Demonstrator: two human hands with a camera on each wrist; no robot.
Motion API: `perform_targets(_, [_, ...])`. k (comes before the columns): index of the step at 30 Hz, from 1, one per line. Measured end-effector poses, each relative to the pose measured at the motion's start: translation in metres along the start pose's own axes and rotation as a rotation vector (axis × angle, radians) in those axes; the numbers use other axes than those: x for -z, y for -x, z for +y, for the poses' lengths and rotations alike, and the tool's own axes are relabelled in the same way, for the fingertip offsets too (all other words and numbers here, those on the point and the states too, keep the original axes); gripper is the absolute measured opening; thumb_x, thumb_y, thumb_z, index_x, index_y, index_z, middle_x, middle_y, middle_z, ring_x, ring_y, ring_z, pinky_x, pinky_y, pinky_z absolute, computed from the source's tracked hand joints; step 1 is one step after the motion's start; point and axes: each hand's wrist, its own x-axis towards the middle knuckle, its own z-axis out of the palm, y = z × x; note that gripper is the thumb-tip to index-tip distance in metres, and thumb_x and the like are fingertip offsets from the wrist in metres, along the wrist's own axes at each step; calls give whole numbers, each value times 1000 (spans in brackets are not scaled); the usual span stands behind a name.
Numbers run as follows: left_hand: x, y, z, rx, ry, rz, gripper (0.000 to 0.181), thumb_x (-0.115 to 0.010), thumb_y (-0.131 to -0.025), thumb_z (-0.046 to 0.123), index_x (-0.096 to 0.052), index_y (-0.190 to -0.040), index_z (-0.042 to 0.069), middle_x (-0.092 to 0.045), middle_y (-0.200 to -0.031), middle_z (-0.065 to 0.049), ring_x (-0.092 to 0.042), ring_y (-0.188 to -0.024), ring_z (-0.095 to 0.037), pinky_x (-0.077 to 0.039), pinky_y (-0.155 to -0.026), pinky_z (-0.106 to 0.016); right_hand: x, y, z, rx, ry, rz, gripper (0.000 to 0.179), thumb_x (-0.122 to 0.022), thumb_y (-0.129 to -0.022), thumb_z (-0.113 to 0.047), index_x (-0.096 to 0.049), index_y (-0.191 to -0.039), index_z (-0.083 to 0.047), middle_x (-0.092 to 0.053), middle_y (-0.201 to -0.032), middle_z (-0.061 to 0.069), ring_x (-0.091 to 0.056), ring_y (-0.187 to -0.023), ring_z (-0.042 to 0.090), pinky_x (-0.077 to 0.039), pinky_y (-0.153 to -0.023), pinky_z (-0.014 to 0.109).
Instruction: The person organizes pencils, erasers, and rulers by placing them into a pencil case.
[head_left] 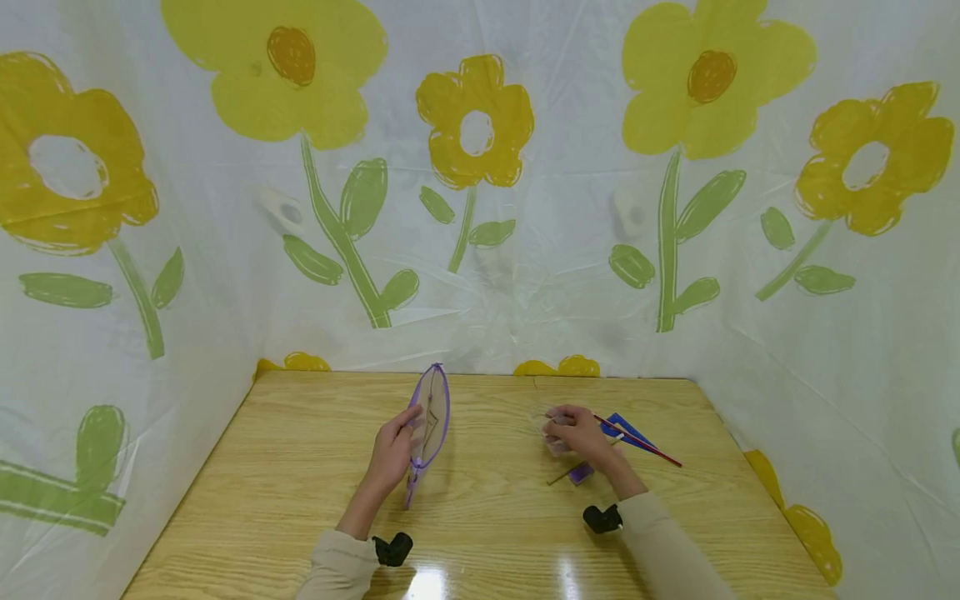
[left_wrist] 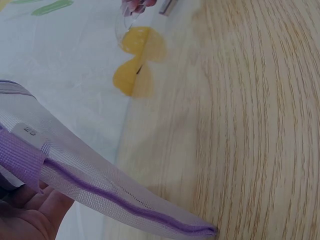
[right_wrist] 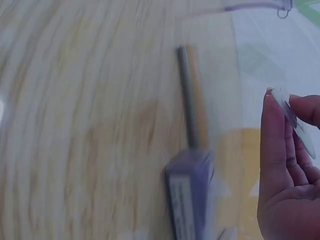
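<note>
My left hand [head_left: 393, 448] grips a whitish mesh zip pouch [head_left: 431, 417] with purple trim by its left side. The pouch is held on edge, its zipped side facing up; I cannot tell how far the zip is undone. Purple piping and a small white tag show on the pouch [left_wrist: 100, 165] in the left wrist view. To the right, my right hand [head_left: 581, 433] pinches a thin clear plastic piece [right_wrist: 294, 122] between thumb and fingertips, above the table. Its edge looks curved in the left wrist view, but its full shape is hidden.
Beside and below the right hand lie a purple block with a white label [right_wrist: 187, 200], a pencil [head_left: 558, 477], a red pencil [head_left: 660, 452] and a blue triangular set square [head_left: 617, 422]. Flower-printed white sheeting [head_left: 480, 317] encloses the wooden table [head_left: 300, 467] at the back and sides.
</note>
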Motion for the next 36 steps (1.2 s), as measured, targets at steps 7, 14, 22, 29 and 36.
perform_targets(7, [1, 0, -1, -2, -1, 9, 46, -26, -106, 0, -37, -147, -17, -37, -156, -32, -39, -143, -47, -42, -113, -58, -16, -1, -12, -21, -40, 41, 45, -66, -99, -13, -54, -133, 15, -73, -103, 20, -75, -88, 24, -66, -72, 34])
perform_targets(14, [1, -1, -2, -6, 1, 21, 46, -26, -106, -1, -37, -147, -17, -36, -155, -33, -38, -143, -47, -43, -113, -58, -32, -3, -24, 8, -59, 33, 48, -64, -99, -11, -50, -136, 18, -71, -108, 29, -76, -87, 23, -66, -72, 33])
perform_targets(22, [1, 0, -2, 6, 9, 18, 46, -26, -106, 0, -36, -148, -17, -36, -156, -33, -40, -142, -47, -43, -113, -58, -50, -10, -31, -14, -141, 22, 49, -66, -98, -10, -50, -136, 17, -73, -104, 20, -74, -81, 14, -66, -73, 33])
perform_targets(29, [0, 0, -2, -7, 6, 15, 46, -27, -107, 1, -36, -148, -16, -36, -156, -32, -41, -142, -46, -42, -114, -56, -61, -12, -39, -2, -138, 17, 47, -65, -99, -10, -50, -135, 16, -72, -104, 20, -75, -85, 21, -66, -78, 42])
perform_targets(36, [0, -1, -2, -4, 3, 13, 46, -26, -107, 1, -36, -148, -16, -36, -156, -32, -41, -142, -46, -42, -114, -56, -72, -15, -48, -1, -142, 25, 41, -65, -98, -8, -56, -132, 12, -72, -100, 16, -74, -83, 19, -66, -77, 43])
